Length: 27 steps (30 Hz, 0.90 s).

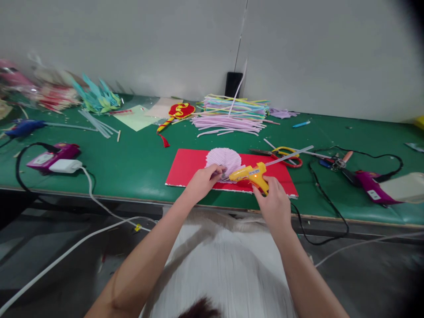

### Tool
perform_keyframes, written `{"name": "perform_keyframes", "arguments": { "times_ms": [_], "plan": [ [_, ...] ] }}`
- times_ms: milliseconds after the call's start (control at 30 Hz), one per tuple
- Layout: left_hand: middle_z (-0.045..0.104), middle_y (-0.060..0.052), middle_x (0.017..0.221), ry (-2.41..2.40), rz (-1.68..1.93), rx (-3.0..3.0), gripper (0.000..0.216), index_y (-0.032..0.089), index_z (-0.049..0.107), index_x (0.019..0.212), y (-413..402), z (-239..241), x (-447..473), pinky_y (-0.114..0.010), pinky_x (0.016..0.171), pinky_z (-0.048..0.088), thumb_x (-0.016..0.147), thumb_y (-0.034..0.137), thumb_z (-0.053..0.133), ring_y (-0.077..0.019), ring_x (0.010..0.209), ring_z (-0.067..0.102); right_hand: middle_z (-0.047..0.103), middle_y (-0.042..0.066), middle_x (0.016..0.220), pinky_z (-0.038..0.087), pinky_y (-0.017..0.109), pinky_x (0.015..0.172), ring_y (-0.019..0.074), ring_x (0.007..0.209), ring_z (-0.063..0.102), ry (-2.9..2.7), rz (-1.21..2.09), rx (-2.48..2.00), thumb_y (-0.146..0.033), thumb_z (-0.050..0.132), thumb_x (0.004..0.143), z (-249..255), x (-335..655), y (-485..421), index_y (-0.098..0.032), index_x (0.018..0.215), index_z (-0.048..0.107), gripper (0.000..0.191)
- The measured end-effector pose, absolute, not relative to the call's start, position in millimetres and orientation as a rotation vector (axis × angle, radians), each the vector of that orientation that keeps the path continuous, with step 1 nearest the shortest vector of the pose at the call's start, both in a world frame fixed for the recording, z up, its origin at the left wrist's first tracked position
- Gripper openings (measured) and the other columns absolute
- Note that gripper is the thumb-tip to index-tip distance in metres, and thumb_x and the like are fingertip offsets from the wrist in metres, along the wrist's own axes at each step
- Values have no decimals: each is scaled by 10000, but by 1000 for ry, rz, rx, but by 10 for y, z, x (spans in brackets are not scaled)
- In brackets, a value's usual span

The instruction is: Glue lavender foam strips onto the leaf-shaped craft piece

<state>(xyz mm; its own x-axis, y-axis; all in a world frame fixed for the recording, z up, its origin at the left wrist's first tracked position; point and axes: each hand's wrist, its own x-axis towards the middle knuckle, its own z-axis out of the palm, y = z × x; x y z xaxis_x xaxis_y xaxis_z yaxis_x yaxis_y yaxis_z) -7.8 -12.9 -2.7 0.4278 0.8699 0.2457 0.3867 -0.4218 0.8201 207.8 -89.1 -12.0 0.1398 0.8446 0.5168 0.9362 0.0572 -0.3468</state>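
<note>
On a red board [185, 165] at the table's front edge lies a round lilac piece [223, 157] made of fuzzy stems laid side by side. My right hand [274, 198] is wrapped round the handle of a yellow hot glue gun [247, 173], a clear glue stick [291, 155] jutting from its back. The gun's nozzle points left at the lower edge of the lilac piece. Right by the nozzle, my left hand [208, 179] has its fingers pinched at that lower edge. What sits between those fingertips is too small to make out.
Scissors [291, 161] with yellow and red handles lie behind the board's right side. A pile of pastel pipe cleaners [228, 119] is farther back, before a black phone [233, 84]. Purple power sockets [59, 157] and cables flank the board. A red-and-yellow fan-shaped ornament [179, 112] lies back left.
</note>
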Motion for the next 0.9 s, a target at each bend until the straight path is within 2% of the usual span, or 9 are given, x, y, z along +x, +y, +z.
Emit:
{"name": "perform_keyframes", "arguments": {
  "times_ms": [900],
  "plan": [
    [676, -20, 1164, 1051, 885, 1989, 57, 228, 520, 830, -131, -15, -74, -337, 930, 479, 874, 193, 512, -170, 1093, 622, 642, 129, 984, 489, 381, 754, 262, 927, 608, -1659, -164, -1815, -417, 447, 888, -120, 2182, -912, -193, 1038, 500, 275]
  ]
}}
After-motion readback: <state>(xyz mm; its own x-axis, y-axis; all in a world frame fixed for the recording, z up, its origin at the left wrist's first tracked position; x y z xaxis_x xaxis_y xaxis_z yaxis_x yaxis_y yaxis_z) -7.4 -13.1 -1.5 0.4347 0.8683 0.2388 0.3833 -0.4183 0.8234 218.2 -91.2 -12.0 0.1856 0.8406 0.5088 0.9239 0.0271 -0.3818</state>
